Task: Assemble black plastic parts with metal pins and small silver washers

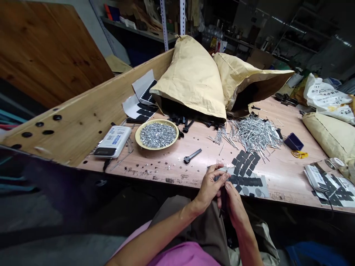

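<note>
My left hand (208,187) and my right hand (234,204) meet at the front table edge, fingertips pressed together. In the right hand is a slim black plastic part (222,201), its lower end pointing down toward my lap. My left thumb and forefinger pinch at its top; whatever small thing is between them is too hidden to name. Just beyond the hands lies a sheet of black adhesive pads (245,181), some squares peeled off or overlapping. A similar black plastic part with a wider head (192,156) rests on the table to the left.
A yellow bowl of small metal nuts (156,135) stands left, beside a white boxed device (113,142). Metal pins (253,133) are heaped right of centre, near a dark blue tray (294,142). Two paper sacks (194,77) lie behind. A wooden board (83,118) edges the left side.
</note>
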Demonstrator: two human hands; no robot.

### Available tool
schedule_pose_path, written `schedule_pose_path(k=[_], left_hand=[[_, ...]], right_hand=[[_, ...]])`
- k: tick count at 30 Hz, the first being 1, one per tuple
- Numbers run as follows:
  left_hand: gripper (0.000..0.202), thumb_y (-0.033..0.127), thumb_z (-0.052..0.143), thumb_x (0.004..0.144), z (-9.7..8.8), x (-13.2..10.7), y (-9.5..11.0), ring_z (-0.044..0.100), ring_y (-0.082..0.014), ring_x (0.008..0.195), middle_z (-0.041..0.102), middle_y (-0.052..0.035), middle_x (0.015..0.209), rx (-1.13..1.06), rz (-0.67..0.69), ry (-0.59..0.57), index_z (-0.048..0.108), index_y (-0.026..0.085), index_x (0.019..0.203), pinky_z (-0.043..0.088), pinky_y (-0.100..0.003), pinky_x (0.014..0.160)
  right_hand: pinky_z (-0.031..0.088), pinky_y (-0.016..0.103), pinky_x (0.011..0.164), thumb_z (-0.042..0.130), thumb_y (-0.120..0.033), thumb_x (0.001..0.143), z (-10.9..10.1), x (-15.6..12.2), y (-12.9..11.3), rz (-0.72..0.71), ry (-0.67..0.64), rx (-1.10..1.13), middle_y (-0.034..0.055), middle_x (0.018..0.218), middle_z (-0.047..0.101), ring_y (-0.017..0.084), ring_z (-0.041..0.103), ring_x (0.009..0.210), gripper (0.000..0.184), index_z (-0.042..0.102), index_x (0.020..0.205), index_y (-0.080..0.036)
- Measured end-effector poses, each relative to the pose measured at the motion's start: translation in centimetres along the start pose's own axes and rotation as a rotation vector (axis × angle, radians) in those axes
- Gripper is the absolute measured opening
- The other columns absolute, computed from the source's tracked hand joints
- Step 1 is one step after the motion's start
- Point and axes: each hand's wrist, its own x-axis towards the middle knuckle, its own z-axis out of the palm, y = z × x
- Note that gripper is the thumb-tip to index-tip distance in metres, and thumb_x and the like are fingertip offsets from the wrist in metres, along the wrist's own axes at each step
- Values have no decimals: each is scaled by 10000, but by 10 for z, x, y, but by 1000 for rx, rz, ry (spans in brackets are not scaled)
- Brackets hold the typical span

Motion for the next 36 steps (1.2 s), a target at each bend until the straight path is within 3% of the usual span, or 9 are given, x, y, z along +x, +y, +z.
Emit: schedule_pose_path(k=[3, 6, 11, 17, 21, 26, 28, 31, 36], left_hand=[[264, 412, 591, 794, 3, 1, -13, 568, -186, 901, 571, -83, 1043, 218, 99, -32, 735, 192, 778, 501, -284, 723], [179, 319, 587, 816, -7, 11, -12, 535, -199, 904, 592, -57, 878, 575, 214, -17, 737, 222, 817, 454, -345, 840], [236, 215, 573, 823, -55, 34, 12, 482, -260, 950, 589, -110, 987, 1123, 253, 314, 692, 187, 1025, 414, -380, 835], [348, 299, 532, 848, -90, 37, 14, 466, -321, 996, 568, -160, 1105, 1400, 177, 378, 616, 150, 1152, 399, -414, 796], [383, 328, 517, 852, -94, 34, 8, 459, -337, 1005, 576, -171, 1119, 1489, 132, 299, 599, 115, 1159, 391, -422, 796], [303, 267, 464, 865, -95, 38, 2, 468, -321, 982, 603, -154, 1051, 1544, 134, 231, 625, 137, 1087, 381, -403, 776], [293, 248, 444, 867, -96, 40, 0, 470, -317, 974, 606, -148, 1038, 1551, 149, 227, 629, 148, 1071, 377, -399, 769], [294, 243, 435, 866, -96, 41, -2, 468, -320, 983, 607, -151, 1038, 1547, 161, 225, 633, 143, 1060, 373, -397, 767], [298, 240, 416, 869, -96, 42, -8, 468, -317, 979, 609, -145, 1035, 1514, 179, 264, 632, 156, 1056, 365, -398, 764]], right_hand=[[257, 197, 375, 493, -584, 796, -14, -8, 3, 37, 85, -80, -73, 531, 432, 69, 317, 382, 377, 523, 802, -209], [230, 208, 387, 419, -536, 826, -31, -12, 10, 10, 208, -384, -58, 532, 410, 90, 319, 406, 342, 506, 735, -218], [256, 236, 474, 363, -339, 870, -37, -15, 16, 19, 413, -1119, -16, 551, 487, 134, 428, 453, 255, 526, 701, -240], [207, 241, 456, 339, -280, 915, -49, -11, 9, 104, 629, -1541, 21, 536, 496, 112, 424, 403, 286, 597, 822, -198], [194, 238, 427, 325, -347, 928, -60, -12, 25, 27, 673, -1472, -12, 474, 393, 98, 366, 375, 341, 598, 797, -189], [268, 249, 450, 374, -424, 910, -23, -19, 55, 13, 568, -1243, -21, 459, 343, 140, 432, 426, 337, 556, 736, -199], [314, 253, 487, 433, -403, 891, -15, -20, 52, 88, 495, -1198, -4, 490, 403, 161, 496, 482, 253, 541, 775, -205], [346, 257, 539, 439, -343, 889, -26, -19, 35, 237, 526, -1063, 25, 574, 490, 182, 553, 572, 175, 513, 818, -201], [346, 219, 518, 364, -270, 891, -40, -12, 28, 313, 405, -784, -2, 573, 504, 126, 510, 541, 283, 480, 643, -198]])
